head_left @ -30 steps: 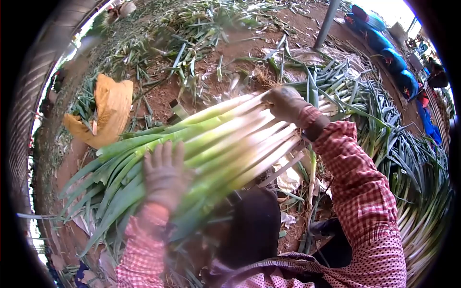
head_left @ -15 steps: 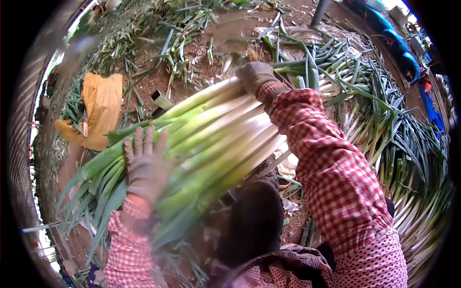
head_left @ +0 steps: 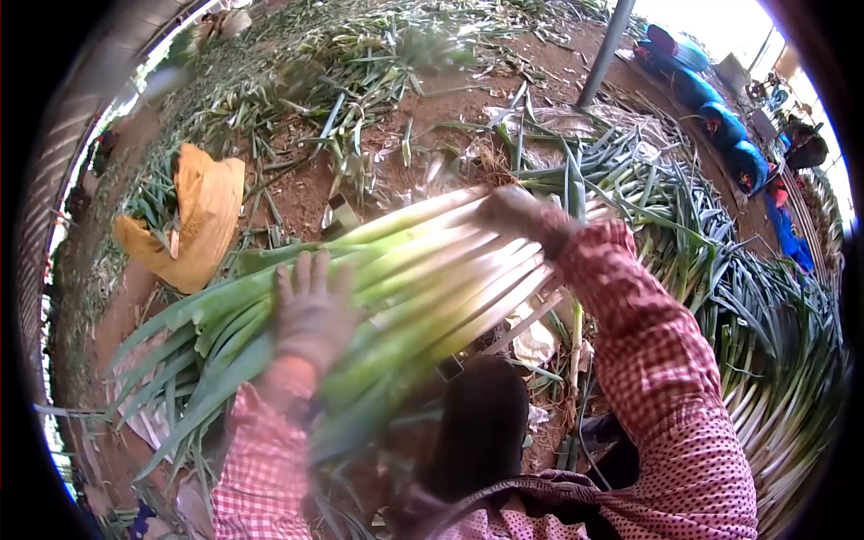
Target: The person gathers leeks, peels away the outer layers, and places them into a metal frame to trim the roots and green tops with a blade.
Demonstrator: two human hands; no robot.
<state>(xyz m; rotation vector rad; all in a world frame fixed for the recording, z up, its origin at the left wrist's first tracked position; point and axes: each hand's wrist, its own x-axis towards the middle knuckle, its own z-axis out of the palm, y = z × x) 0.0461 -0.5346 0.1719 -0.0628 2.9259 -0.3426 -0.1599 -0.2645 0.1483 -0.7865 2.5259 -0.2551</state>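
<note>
A broad layer of leeks (head_left: 423, 270), white ends to the right and green leaves to the left, lies slantwise in front of me. My left hand (head_left: 310, 310), gloved, rests on the green part with its fingers spread. At the white ends, my right hand (head_left: 522, 216), also gloved, is curled over the end of the uppermost leek; motion blurs its fingers. The lower leeks are blurred too. Beneath the layer, part of a metal frame (head_left: 450, 366) shows near my knee.
A long heap of leeks (head_left: 756, 306) curves along the right side. A yellow-orange sack (head_left: 202, 216) lies at the left. Leaf scraps (head_left: 360, 90) litter the soil at the back. A metal post (head_left: 607, 54) stands beyond, near blue bundles (head_left: 697, 90).
My view has tilted up a little. Both hands and the leek layer appear lower and farther right in the picture. My left hand remains spread on the leaves, my right at the white ends.
</note>
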